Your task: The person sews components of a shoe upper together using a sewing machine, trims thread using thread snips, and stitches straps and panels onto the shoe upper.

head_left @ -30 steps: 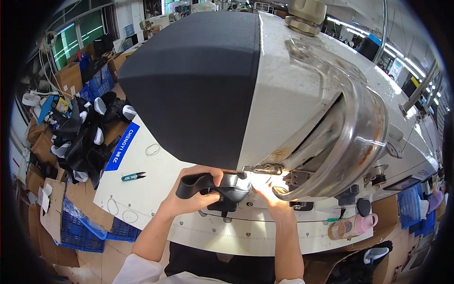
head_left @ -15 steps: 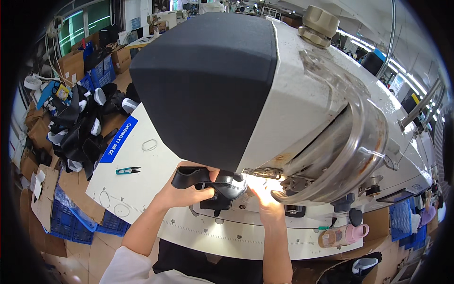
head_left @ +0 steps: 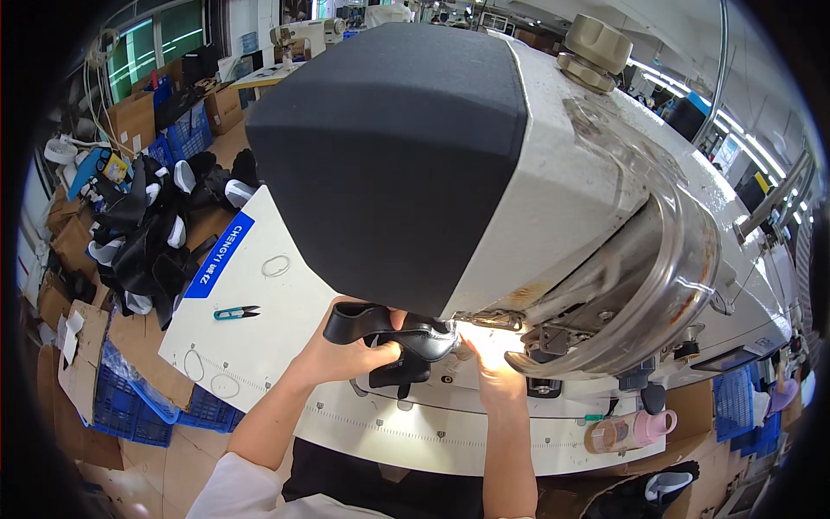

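A black, glossy leather shoe upper (head_left: 430,340) with a strap-like loop sits under the head of a white and dark grey sewing machine (head_left: 389,156). My left hand (head_left: 333,359) is closed on its left part, with the thumb low inside the fold. My right hand (head_left: 499,372) reaches in at the right of the upper, close to the stitching area. Strong lamp light washes out its fingertips, and the machine partly covers them, so its grip is unclear. The needle area is largely hidden by the machine head.
Teal thread snips (head_left: 236,313) and loose thread rings lie on the white machine table (head_left: 285,320). A pink-lidded bottle (head_left: 622,431) rests at its right edge. Black shoe uppers with white linings (head_left: 143,251) are heaped at left, above blue crates (head_left: 130,411).
The view has shifted slightly, moving the machine rightward in the picture. The shoe upper and my left hand have edged a little to the right; my left hand keeps its hold.
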A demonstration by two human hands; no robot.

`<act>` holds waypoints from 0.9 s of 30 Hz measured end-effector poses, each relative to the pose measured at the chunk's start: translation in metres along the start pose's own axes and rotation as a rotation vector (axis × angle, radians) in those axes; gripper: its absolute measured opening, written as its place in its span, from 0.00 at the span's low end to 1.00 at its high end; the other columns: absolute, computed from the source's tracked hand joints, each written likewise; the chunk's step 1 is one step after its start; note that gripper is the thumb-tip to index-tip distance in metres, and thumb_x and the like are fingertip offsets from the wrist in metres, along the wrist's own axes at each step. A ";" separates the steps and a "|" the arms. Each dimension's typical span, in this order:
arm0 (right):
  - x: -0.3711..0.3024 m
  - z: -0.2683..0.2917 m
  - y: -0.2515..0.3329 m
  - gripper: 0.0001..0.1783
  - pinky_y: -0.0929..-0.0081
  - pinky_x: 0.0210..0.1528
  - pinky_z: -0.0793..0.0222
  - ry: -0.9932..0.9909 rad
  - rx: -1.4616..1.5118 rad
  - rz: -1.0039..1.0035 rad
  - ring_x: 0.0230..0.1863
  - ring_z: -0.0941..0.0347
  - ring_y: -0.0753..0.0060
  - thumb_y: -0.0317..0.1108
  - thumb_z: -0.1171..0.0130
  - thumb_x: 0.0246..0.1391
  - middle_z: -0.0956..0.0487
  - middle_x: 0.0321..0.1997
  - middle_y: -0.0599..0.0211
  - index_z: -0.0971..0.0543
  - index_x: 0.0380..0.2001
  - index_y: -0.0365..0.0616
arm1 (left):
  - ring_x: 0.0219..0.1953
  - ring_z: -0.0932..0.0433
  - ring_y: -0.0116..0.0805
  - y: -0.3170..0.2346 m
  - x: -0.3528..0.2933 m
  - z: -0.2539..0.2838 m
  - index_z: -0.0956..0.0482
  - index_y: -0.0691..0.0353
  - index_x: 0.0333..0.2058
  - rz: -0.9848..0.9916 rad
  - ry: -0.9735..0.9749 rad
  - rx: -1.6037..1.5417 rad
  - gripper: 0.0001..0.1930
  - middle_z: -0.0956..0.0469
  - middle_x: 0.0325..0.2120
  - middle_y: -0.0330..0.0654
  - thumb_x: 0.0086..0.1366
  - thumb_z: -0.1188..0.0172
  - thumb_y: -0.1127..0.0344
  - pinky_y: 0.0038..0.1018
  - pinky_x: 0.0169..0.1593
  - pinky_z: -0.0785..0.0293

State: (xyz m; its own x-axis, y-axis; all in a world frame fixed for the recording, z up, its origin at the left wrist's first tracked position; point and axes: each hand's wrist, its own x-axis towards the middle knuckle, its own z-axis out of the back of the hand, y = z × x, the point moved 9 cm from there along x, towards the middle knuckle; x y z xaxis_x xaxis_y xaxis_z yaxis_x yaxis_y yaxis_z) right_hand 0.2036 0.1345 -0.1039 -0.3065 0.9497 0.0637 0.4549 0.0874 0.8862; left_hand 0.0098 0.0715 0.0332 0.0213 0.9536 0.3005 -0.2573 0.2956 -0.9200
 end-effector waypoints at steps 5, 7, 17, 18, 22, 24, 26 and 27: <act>-0.001 -0.003 0.005 0.23 0.71 0.58 0.34 0.009 -0.049 0.039 0.55 0.32 0.71 0.50 0.66 0.66 0.30 0.55 0.70 0.35 0.57 0.51 | 0.32 0.30 0.22 0.003 0.000 -0.002 0.27 0.62 0.29 0.053 -0.009 -0.057 0.11 0.29 0.27 0.33 0.44 0.41 0.80 0.22 0.36 0.31; 0.000 0.003 0.005 0.23 0.70 0.56 0.33 -0.008 -0.033 0.046 0.54 0.32 0.70 0.49 0.65 0.66 0.29 0.54 0.69 0.35 0.57 0.50 | 0.33 0.29 0.22 0.001 0.000 -0.002 0.27 0.62 0.30 0.039 -0.001 -0.045 0.11 0.29 0.27 0.33 0.45 0.41 0.79 0.21 0.36 0.31; -0.006 -0.011 0.023 0.10 0.78 0.47 0.31 -0.196 0.301 -0.054 0.40 0.27 0.75 0.22 0.39 0.50 0.23 0.37 0.67 0.25 0.37 0.39 | 0.28 0.30 0.21 -0.010 -0.003 -0.001 0.28 0.61 0.29 0.005 -0.046 0.018 0.10 0.30 0.25 0.32 0.46 0.42 0.78 0.20 0.32 0.34; -0.007 -0.011 0.023 0.10 0.78 0.47 0.31 -0.199 0.304 -0.055 0.40 0.27 0.75 0.22 0.39 0.50 0.23 0.37 0.67 0.25 0.37 0.39 | 0.28 0.30 0.21 -0.010 -0.003 -0.001 0.28 0.61 0.29 0.007 -0.043 0.019 0.10 0.30 0.25 0.32 0.46 0.42 0.78 0.20 0.32 0.34; -0.003 -0.007 0.017 0.12 0.78 0.48 0.32 -0.231 0.354 -0.075 0.39 0.28 0.77 0.23 0.37 0.48 0.23 0.37 0.69 0.26 0.37 0.41 | 0.27 0.31 0.22 -0.004 -0.002 0.000 0.28 0.61 0.28 0.030 -0.043 0.046 0.09 0.30 0.23 0.33 0.46 0.41 0.75 0.21 0.32 0.35; 0.001 -0.007 0.021 0.12 0.78 0.48 0.32 -0.190 0.290 0.000 0.39 0.28 0.77 0.23 0.36 0.48 0.24 0.37 0.70 0.25 0.36 0.42 | 0.26 0.31 0.23 -0.005 -0.001 0.000 0.28 0.61 0.28 0.024 -0.040 0.069 0.08 0.30 0.23 0.33 0.46 0.41 0.75 0.21 0.32 0.35; 0.004 -0.005 0.016 0.12 0.78 0.48 0.32 -0.188 0.218 -0.028 0.39 0.29 0.78 0.24 0.36 0.48 0.24 0.37 0.71 0.25 0.36 0.43 | 0.26 0.31 0.22 -0.007 -0.001 0.001 0.28 0.62 0.27 0.063 -0.040 0.082 0.08 0.30 0.22 0.33 0.46 0.40 0.74 0.21 0.32 0.35; 0.005 -0.003 0.014 0.12 0.78 0.48 0.32 -0.189 0.220 -0.028 0.39 0.29 0.78 0.24 0.36 0.48 0.24 0.37 0.71 0.25 0.36 0.43 | 0.26 0.31 0.22 -0.005 -0.002 0.000 0.28 0.62 0.27 0.063 -0.038 0.084 0.08 0.30 0.22 0.33 0.46 0.40 0.74 0.21 0.32 0.35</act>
State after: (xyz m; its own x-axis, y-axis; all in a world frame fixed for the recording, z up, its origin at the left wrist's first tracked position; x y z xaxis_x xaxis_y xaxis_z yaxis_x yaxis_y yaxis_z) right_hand 0.2056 0.1392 -0.0897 -0.1701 0.9833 -0.0643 0.6251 0.1581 0.7643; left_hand 0.0109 0.0684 0.0378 -0.0342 0.9668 0.2532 -0.3366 0.2275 -0.9137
